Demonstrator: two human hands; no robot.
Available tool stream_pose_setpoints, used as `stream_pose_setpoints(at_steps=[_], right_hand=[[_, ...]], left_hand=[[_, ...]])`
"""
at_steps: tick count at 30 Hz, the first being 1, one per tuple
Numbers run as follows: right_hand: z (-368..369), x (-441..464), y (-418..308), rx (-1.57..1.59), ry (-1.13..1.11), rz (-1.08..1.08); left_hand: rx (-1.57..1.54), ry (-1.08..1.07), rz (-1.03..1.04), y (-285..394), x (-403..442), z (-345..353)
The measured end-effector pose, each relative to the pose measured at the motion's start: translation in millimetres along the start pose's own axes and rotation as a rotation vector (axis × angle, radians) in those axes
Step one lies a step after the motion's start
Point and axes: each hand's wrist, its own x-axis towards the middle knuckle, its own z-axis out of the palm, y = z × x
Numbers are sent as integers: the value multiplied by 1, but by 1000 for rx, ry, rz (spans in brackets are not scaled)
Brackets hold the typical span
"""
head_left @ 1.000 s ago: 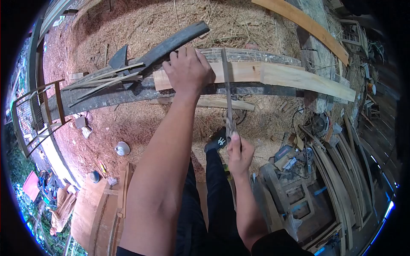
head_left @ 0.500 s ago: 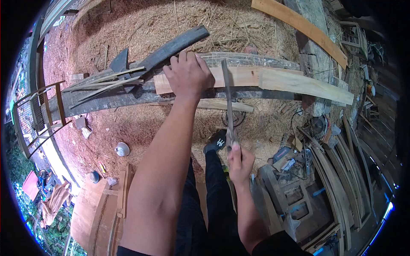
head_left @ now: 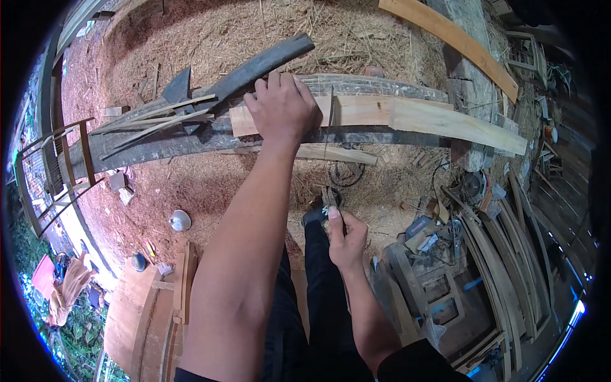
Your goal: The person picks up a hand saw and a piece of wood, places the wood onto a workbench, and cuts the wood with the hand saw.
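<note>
A pale wooden board point(head_left: 363, 110) lies across a weathered beam point(head_left: 153, 148). My left hand point(head_left: 283, 109) is closed over the board's left part, its fingers curled round the far edge. Below it, my right hand point(head_left: 347, 240) grips the handle of a saw point(head_left: 329, 197). The thin blade, seen nearly edge-on, runs up from the handle and crosses the board just right of my left hand. A second pale board point(head_left: 458, 125) overlaps the first on the right.
A dark plank point(head_left: 261, 65) and thin wooden strips point(head_left: 159, 124) rest on the beam at left. An orange-brown board point(head_left: 458, 41) lies at upper right. Below are a lamp-like round object point(head_left: 180, 220), my shoe point(head_left: 313, 215), and stacked curved strips point(head_left: 509, 267) on the right.
My right hand and the saw handle have shifted left and slightly down. The blade now looks thinner and crosses the board nearer my left hand, which stays in nearly the same place.
</note>
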Motion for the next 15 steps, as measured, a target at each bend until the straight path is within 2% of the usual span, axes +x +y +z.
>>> stream_pose_setpoints(at_steps=[1, 3, 8, 10, 13, 15], right_hand=[[-3, -4, 3, -3, -5, -3], [-16, -14, 12, 329, 109, 139], [-38, -20, -4, 240, -47, 63], [-43, -23, -18, 162, -119, -149], [-39, -26, -3, 153, -156, -296], [-38, -28, -4, 102, -135, -223]], left_hand=[[-3, 15, -4, -1, 1, -1], [25, 53, 6, -3, 4, 2], [43, 68, 16, -2, 1, 2], [33, 51, 24, -2, 0, 1], [8, 57, 19, -3, 1, 1], [-12, 32, 13, -2, 0, 2]])
